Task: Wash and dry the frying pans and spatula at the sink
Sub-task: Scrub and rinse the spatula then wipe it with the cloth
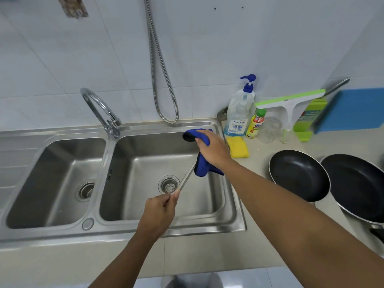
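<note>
"Kassa" on the pump bottle label (smaller print unreadable)

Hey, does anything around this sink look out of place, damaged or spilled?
Not much. A ragged brownish patch mars the wall at top left, perhaps leftover adhesive or damage. The squeegee leans tilted against the wall. Nothing looks spilled.

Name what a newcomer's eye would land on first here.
The bright blue cloth stands out: the right hand grips it around the spatula, whose handle the left hand holds over the sink. Then the black left frying pan and right frying pan, on the counter to its right.
</note>
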